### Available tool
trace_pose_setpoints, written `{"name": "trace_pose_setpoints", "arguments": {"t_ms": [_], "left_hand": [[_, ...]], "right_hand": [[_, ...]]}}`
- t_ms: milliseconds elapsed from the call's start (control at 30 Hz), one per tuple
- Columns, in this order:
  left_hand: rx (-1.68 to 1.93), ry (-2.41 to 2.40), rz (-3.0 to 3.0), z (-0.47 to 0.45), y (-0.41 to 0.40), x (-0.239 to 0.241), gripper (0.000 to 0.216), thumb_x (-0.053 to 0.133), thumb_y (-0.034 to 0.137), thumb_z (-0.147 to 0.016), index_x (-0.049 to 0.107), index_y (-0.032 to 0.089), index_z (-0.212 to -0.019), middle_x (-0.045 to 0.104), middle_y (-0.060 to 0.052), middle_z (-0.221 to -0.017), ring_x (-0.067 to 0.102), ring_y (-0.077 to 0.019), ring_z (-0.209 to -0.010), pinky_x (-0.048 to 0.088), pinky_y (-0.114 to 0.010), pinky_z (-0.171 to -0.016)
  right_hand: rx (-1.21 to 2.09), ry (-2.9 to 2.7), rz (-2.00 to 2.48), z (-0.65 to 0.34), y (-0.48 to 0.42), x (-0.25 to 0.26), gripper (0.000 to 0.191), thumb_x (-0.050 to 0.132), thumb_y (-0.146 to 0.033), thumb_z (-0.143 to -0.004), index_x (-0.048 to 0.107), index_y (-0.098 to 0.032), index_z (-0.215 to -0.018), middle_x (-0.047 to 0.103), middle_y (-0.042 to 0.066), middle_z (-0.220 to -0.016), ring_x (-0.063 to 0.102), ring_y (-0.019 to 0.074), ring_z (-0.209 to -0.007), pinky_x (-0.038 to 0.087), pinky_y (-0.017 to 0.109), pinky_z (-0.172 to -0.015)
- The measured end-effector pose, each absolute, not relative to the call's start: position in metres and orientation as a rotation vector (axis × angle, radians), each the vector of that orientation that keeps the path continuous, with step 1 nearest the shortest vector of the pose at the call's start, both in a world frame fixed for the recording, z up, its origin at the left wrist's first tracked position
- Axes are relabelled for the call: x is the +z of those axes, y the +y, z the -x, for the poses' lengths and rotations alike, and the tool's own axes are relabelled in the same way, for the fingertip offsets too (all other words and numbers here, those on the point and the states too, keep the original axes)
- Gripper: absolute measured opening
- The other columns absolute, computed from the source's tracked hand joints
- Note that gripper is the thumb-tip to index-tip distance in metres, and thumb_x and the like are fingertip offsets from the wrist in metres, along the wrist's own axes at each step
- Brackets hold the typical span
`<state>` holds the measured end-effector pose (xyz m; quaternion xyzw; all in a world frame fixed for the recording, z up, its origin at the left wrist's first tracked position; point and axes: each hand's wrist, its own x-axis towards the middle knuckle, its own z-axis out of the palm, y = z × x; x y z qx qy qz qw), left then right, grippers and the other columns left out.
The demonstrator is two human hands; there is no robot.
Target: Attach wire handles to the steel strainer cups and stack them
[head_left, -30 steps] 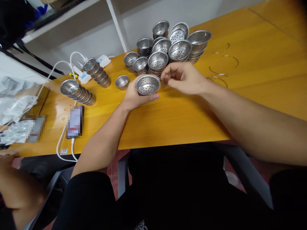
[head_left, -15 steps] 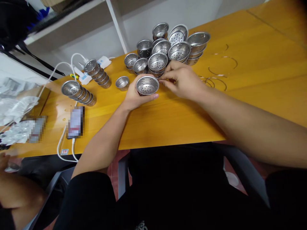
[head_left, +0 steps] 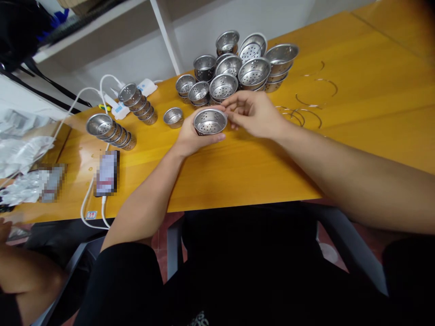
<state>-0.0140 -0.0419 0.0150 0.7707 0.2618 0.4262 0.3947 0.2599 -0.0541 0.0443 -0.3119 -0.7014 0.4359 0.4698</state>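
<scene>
My left hand [head_left: 188,136] is wrapped round a small perforated metal cup [head_left: 210,123], held above the table with its mouth tilted toward me. At the cup's right rim, the thumb and fingers of my right hand [head_left: 255,114] are pinched together. Whatever lies between those fingertips is too small to make out. Behind both hands stands a cluster of similar perforated cups [head_left: 223,87], some of them stacked. A single perforated cup [head_left: 173,117] rests on the table just left of my left hand.
Two leaning stacks of perforated cups, a nearer stack [head_left: 110,130] and a farther stack [head_left: 137,103], stand at the left. Close by are a phone [head_left: 108,174] on a white cable and a power strip [head_left: 119,110]. Thin curved wires [head_left: 311,113] lie right. Another person's arm [head_left: 23,267] shows lower left.
My right hand has shifted slightly, its fingertips coming up against the right rim of the cup. The held cup has moved a little to the right and turned slightly.
</scene>
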Motion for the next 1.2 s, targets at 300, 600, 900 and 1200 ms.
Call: {"name": "trace_pose_setpoints", "arguments": {"t_ms": [300,600,900,1200], "left_hand": [[0.990,0.797,-1.982,0.016,-0.050,0.016,0.107,0.112,0.090,-0.085,0.070,0.031,-0.163,0.085,-0.011,-0.142,0.091,-0.0357,-0.134,0.077,-0.067,-0.124],[1.085,0.776,-1.961,0.017,-0.024,-0.005,0.123,0.112,0.100,-0.075,0.065,0.031,-0.165,0.082,-0.015,-0.164,0.086,-0.0362,-0.152,0.071,-0.061,-0.135],[0.998,0.762,-2.009,0.018,-0.019,-0.019,0.122,0.106,0.101,-0.082,0.063,0.030,-0.172,0.077,-0.019,-0.172,0.081,-0.0407,-0.160,0.068,-0.064,-0.140],[1.047,0.787,-2.138,0.007,-0.029,-0.020,0.128,0.111,0.097,-0.080,0.056,0.028,-0.173,0.076,-0.018,-0.169,0.081,-0.0404,-0.158,0.066,-0.062,-0.143]], "right_hand": [[1.070,-1.726,0.831,-0.265,-0.050,0.043,0.038,0.108,-0.063,-0.107,0.088,-0.030,-0.113,0.080,0.003,-0.087,0.071,0.0236,-0.068,0.068,0.046,-0.066],[0.774,-1.802,0.846,-0.274,-0.055,0.057,0.044,0.099,-0.073,-0.114,0.093,-0.030,-0.112,0.081,0.006,-0.091,0.060,0.0227,-0.076,0.056,0.043,-0.069],[0.788,-1.778,0.907,-0.264,-0.059,0.050,0.034,0.107,-0.065,-0.105,0.093,-0.034,-0.105,0.075,0.006,-0.085,0.072,0.0312,-0.085,0.074,0.050,-0.078],[0.764,-1.761,0.964,-0.256,-0.062,0.052,0.025,0.104,-0.054,-0.104,0.088,-0.036,-0.099,0.064,0.003,-0.077,0.067,0.0308,-0.082,0.068,0.050,-0.080]]}}
